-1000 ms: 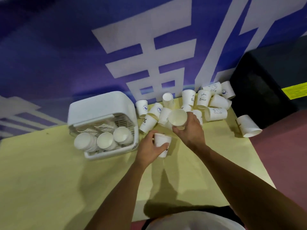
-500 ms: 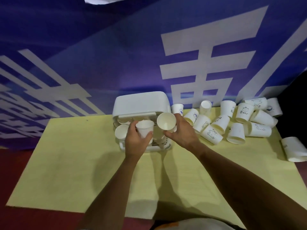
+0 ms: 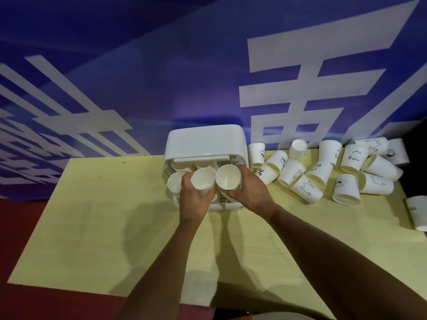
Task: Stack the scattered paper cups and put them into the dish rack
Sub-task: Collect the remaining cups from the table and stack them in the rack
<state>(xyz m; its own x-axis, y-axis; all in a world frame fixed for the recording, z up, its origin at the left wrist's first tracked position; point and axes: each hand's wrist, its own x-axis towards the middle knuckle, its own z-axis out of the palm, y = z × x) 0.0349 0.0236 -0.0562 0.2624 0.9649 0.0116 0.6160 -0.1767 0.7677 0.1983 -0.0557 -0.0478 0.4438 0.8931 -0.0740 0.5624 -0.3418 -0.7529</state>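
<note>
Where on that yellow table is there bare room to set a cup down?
Bare: the yellow table left of the dish rack, to its left edge, and the near strip beside the forearms. Crowded: scattered cups right of the rack; its mouth, where the left hand grips one cup and the right hand another cup.

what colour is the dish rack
White all over; the dish rack shows best in the head view.

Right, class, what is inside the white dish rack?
Stacked paper cups, mouths toward the camera, show inside the dish rack. The left hand and right hand, with the held cups, hide its front and right side.
</note>
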